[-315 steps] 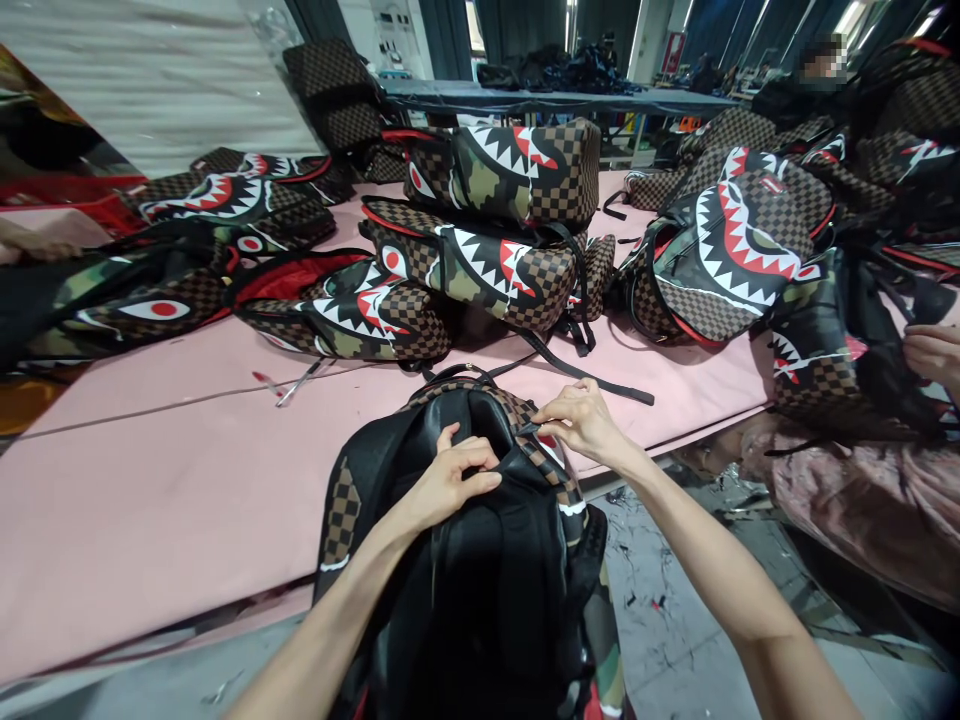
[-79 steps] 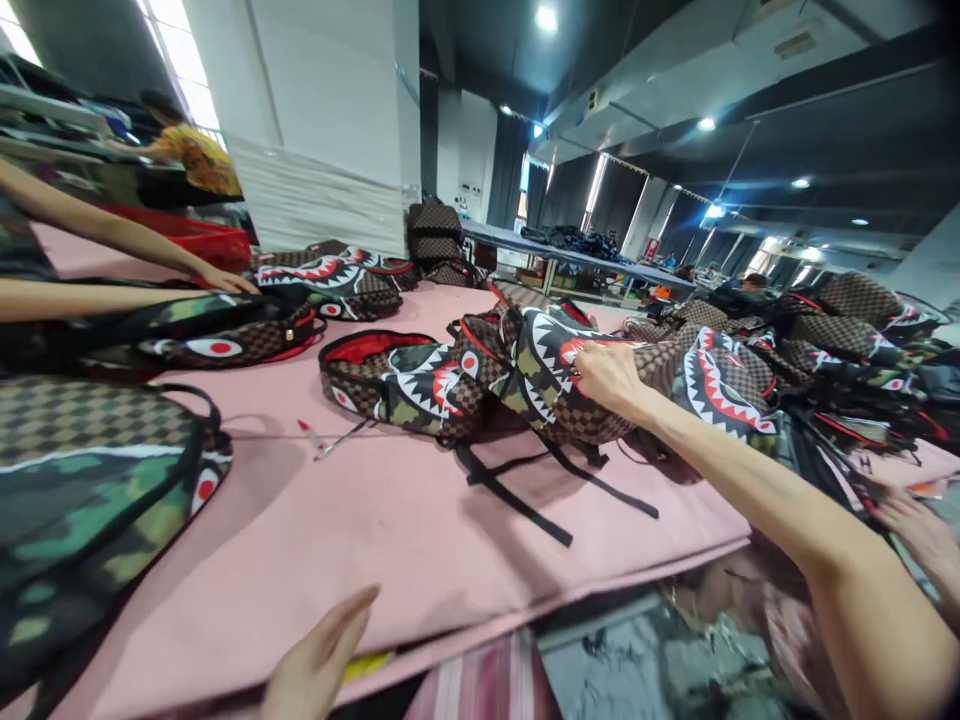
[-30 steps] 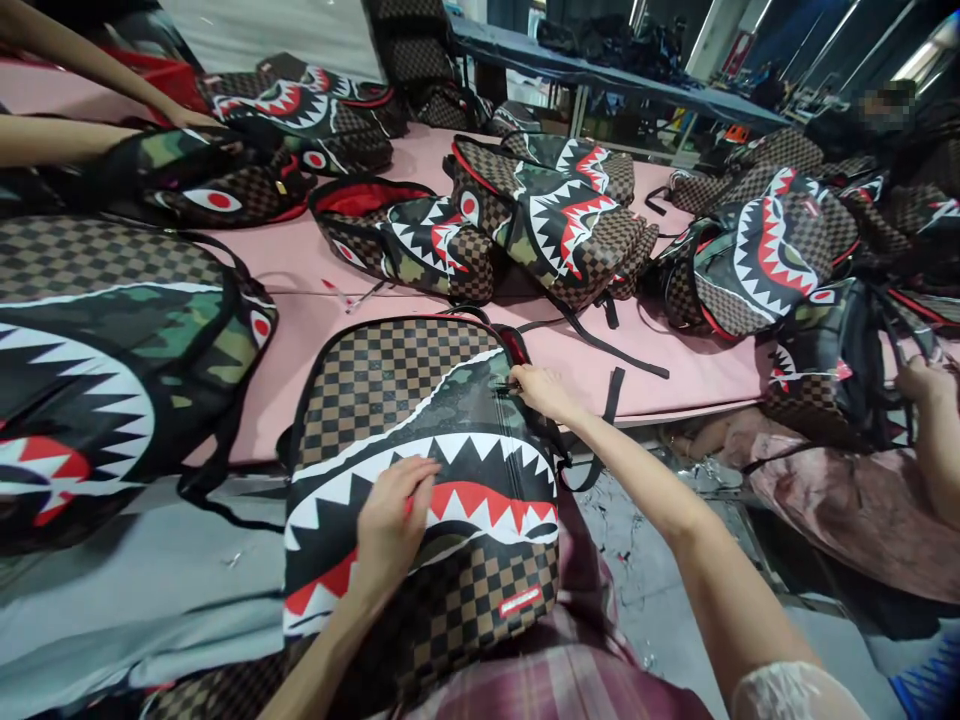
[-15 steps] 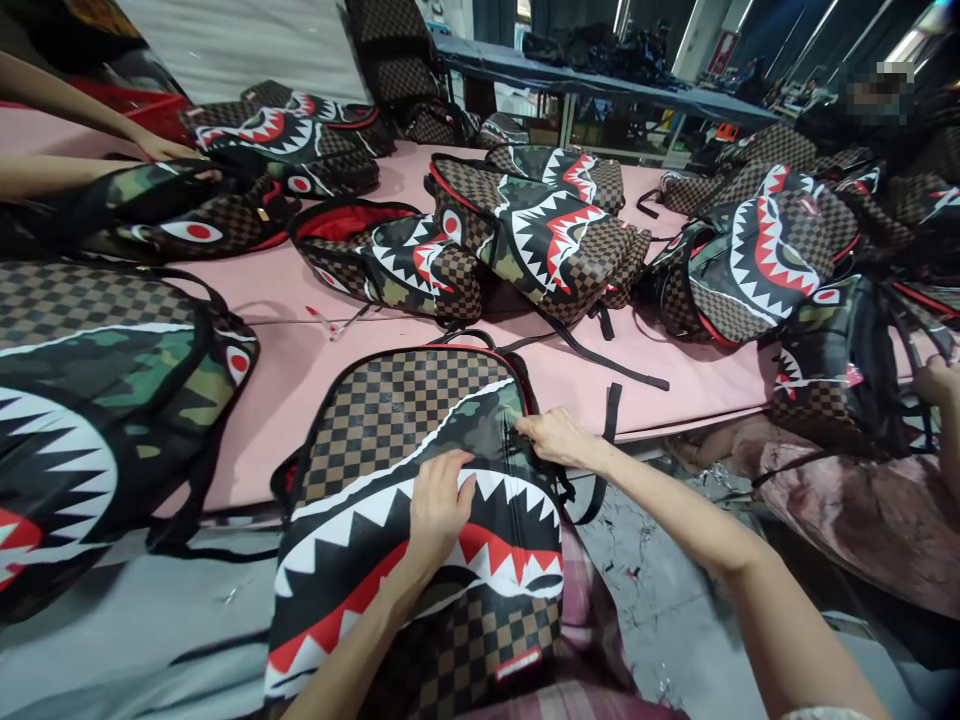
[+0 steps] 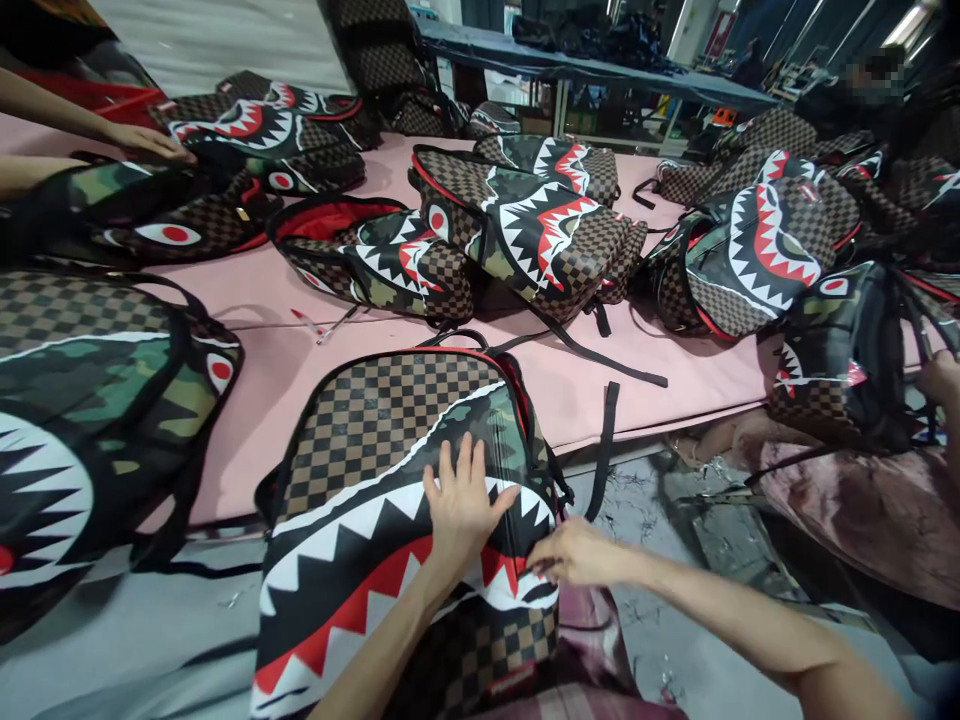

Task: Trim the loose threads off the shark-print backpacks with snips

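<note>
A backpack (image 5: 375,420) with a brown-and-black check, green camouflage and a printed shark mouth leans upright at the table's near edge, its front towards me. My left hand (image 5: 461,500) lies flat on the front panel, over the white teeth, fingers spread. Lower right, my right hand (image 5: 577,552) has its fingers pinched together at the panel's side, by the lower end of a dark vertical seam (image 5: 510,500). What is between those fingertips is hidden. Black webbing straps (image 5: 602,450) hang beside the backpack on the right.
A pink-covered table (image 5: 300,350) bears several similar backpacks (image 5: 555,230). Small red-handled snips (image 5: 319,325) lie on it. Another backpack (image 5: 112,380) stands close on my left. Other people's hands (image 5: 146,140) handle bags at the upper left and far right. Thread scraps litter the floor (image 5: 637,620).
My right hand has moved down along the seam from the camouflage patch to the level of the red teeth. My left hand has shifted slightly right, its fingers now spread wider.
</note>
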Demonstrator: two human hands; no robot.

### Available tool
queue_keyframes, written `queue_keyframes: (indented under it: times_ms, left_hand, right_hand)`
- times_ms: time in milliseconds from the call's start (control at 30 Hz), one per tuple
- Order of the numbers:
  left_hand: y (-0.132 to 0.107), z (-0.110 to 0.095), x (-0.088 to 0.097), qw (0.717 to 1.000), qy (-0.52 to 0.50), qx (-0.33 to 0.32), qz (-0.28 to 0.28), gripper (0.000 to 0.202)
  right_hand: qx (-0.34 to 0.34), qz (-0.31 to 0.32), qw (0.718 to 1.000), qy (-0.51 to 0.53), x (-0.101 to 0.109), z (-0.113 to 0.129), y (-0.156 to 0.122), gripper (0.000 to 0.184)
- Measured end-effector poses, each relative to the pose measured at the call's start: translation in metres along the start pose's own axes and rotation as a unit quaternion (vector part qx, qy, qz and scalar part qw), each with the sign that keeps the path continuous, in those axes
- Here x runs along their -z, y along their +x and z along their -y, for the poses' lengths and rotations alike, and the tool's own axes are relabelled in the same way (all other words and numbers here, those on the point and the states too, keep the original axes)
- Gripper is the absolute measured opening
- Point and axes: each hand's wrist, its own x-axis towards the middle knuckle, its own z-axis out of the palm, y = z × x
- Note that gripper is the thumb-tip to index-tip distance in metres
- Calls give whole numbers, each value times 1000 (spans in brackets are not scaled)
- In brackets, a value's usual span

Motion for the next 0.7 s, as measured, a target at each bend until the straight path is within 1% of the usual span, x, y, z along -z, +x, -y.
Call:
queue_keyframes:
  times_ms: [33,67,100,133,200,233,300,367,467,567,600,700]
  left_hand:
    - [1,-4,0,1000,-3,6,-1,72]
    - [3,-6,-1,1000,-6,11,-1,73]
    - [3,-7,-1,1000,-10,15,-1,72]
    - [4,-6,-1,1000,-14,18,1,71]
    - [4,-2,-1,999,-21,25,10,67]
    - [4,1,0,999,-24,28,16,65]
    - [1,6,2,999,-28,30,26,60]
    - [-2,7,4,999,-24,27,28,58]
    - [-8,2,4,999,-2,15,42,56]
    - [-11,-4,4,997,23,14,71,52]
    - [-11,-6,4,996,30,17,78,51]
    - [-9,-8,6,994,47,25,94,51]
  right_hand:
    - [-45,-35,998,17,12,-11,7,24]
    - [-109,-86,990,15,28,-23,16,30]
    - [-204,-159,966,-21,44,-35,26,34]
    - [-282,-226,930,-69,61,-47,37,33]
    - [-336,-278,894,-103,86,-70,58,32]
    - [-346,-291,885,-113,94,-80,67,33]
    - [-347,-302,879,-125,99,-94,81,37]
    - [-336,-308,879,-136,95,-103,87,42]
    - [-319,-314,883,-145,83,-105,84,47]
    - [-304,-330,881,-153,70,-88,71,44]
    - [-279,-338,887,-147,65,-80,67,40]
    - [-142,-357,921,-69,50,-51,59,27]
